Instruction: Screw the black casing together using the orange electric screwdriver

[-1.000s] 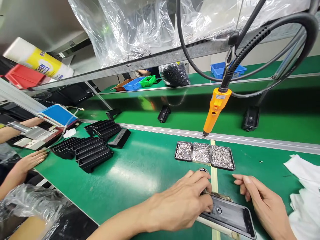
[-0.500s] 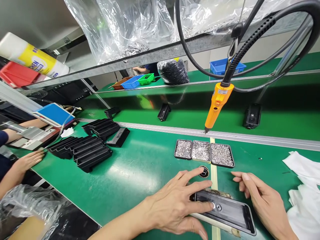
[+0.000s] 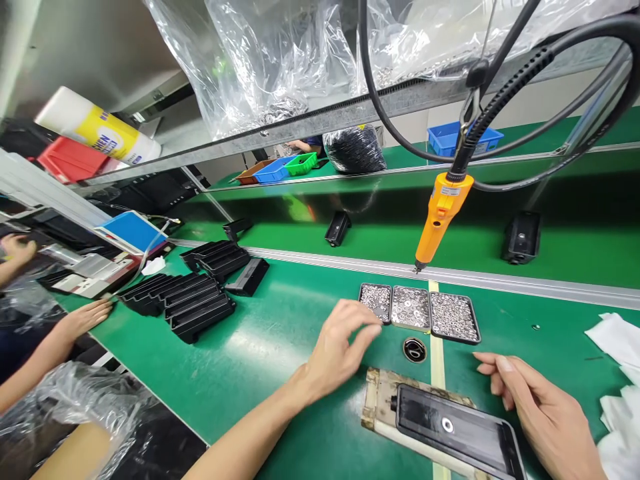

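Since half a second ago, when it pressed flat on the black cover [image 3: 457, 430], the left hand [image 3: 340, 347] has lifted off and swung up toward the screw trays, its fingers loosely curled and holding nothing, fingertips just beside the nearest tray [image 3: 376, 301]. That leaves the cover resting on its worn board [image 3: 380, 400], with a pale washer showing at its middle; judging by the reach, more small hardware is being fetched for it.

Going left to right: one co-worker's hand [image 3: 83, 319] lies flat at the table edge, another [image 3: 17, 248] shows farther back. One group of stacked black covers [image 3: 193, 303] sits beyond. Three trays of small metal parts stand in a row, touching one another; below them lies one black ring [image 3: 415, 349]. One orange screwdriver [image 3: 440, 220] hangs on its cable above the trays. Three black parts ride the far belt [image 3: 470, 243]. The right hand [image 3: 543, 417] rests open, fingers spread on the table [image 3: 280, 353], just beside the cover's right end. White cloths [image 3: 617, 360] lie at the far right.
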